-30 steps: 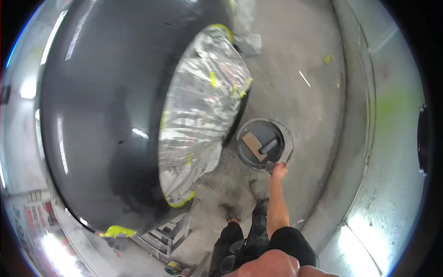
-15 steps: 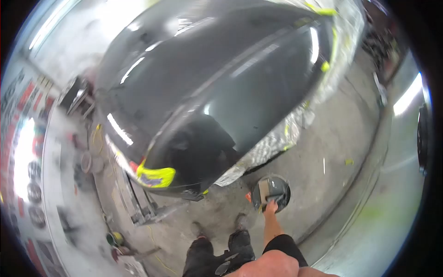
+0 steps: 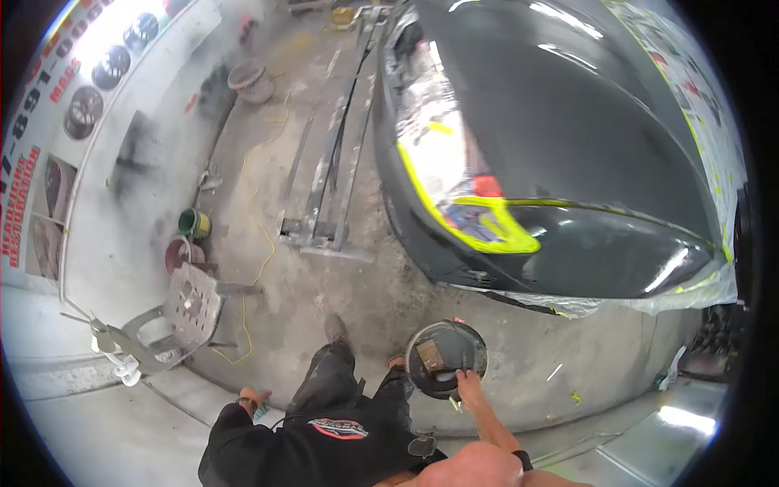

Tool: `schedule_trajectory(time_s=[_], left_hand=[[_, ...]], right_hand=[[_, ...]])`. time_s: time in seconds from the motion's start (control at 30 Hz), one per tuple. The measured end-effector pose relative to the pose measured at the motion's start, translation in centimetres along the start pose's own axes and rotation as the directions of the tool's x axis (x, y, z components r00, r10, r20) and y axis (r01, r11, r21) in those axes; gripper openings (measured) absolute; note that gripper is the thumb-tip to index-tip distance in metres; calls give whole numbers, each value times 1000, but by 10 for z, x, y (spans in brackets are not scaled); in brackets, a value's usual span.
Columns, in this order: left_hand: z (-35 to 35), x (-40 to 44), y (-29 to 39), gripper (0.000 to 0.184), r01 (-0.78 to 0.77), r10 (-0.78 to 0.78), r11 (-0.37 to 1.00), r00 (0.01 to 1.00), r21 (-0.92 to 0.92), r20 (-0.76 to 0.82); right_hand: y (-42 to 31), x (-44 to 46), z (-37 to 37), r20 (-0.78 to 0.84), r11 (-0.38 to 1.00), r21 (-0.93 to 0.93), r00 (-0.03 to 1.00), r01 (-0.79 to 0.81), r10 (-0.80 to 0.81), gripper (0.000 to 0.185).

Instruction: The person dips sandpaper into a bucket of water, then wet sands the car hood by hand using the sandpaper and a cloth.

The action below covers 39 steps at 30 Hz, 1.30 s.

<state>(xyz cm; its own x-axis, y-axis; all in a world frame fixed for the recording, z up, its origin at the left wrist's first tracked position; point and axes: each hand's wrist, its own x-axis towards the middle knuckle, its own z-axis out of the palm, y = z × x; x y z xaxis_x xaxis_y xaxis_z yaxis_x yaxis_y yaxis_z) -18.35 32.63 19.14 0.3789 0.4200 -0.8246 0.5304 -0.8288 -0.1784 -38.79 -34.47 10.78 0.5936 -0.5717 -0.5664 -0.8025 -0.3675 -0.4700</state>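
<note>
My right hand (image 3: 468, 385) is closed at the near rim of a round dark bucket (image 3: 480, 337), beside my foot. Inside the bucket lie a brown rectangular block (image 3: 429, 355) and a grey object (image 3: 445, 377) too blurred to name. A pale yellow strip (image 3: 456, 404) hangs out below the rim, by my wrist. Low at my left side, my left hand (image 3: 254, 395) has its fingers bent around a small teal thing (image 3: 260, 411) whose kind I cannot make out.
A dark car body (image 3: 568, 138) with yellow masking tape (image 3: 507, 235) and plastic sheeting (image 3: 617, 304) stands ahead right. A metal stand (image 3: 324, 195), yellow cord (image 3: 258, 187), green can (image 3: 194, 223), pail (image 3: 251, 82) and dirty plastic chair (image 3: 193, 308) are on the left.
My view has turned left, so the car now sits to the right and the chair shows. The bucket looks larger and nearer, with my right hand still at it. My left hand has come into view.
</note>
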Motion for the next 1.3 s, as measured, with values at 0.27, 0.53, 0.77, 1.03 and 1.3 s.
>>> schedule_trajectory(time_s=[0.27, 0.53, 0.77, 1.03, 1.3], left_hand=[[31, 73, -39, 84, -101, 83, 966, 993, -238, -83], [33, 95, -96, 84, -127, 181, 894, 980, -431, 87], [-30, 77, -60, 75, -143, 75, 770, 988, -621, -134], [-53, 150, -62, 62, -309, 19, 604, 927, -735, -374], [-146, 183, -27, 79, -15, -102, 819, 980, -573, -172]], right_hand=[[-270, -108, -9, 289, 993, 118, 957, -30, -6, 43], [-492, -130, -41, 342, 956, 69, 894, 284, -290, 41], [-654, -118, -48, 271, 860, 200, 817, 470, -510, 42], [-734, -8, 31, 134, 749, 133, 737, 649, -662, 49], [-757, 21, 13, -35, 882, 100, 888, 460, -459, 53]])
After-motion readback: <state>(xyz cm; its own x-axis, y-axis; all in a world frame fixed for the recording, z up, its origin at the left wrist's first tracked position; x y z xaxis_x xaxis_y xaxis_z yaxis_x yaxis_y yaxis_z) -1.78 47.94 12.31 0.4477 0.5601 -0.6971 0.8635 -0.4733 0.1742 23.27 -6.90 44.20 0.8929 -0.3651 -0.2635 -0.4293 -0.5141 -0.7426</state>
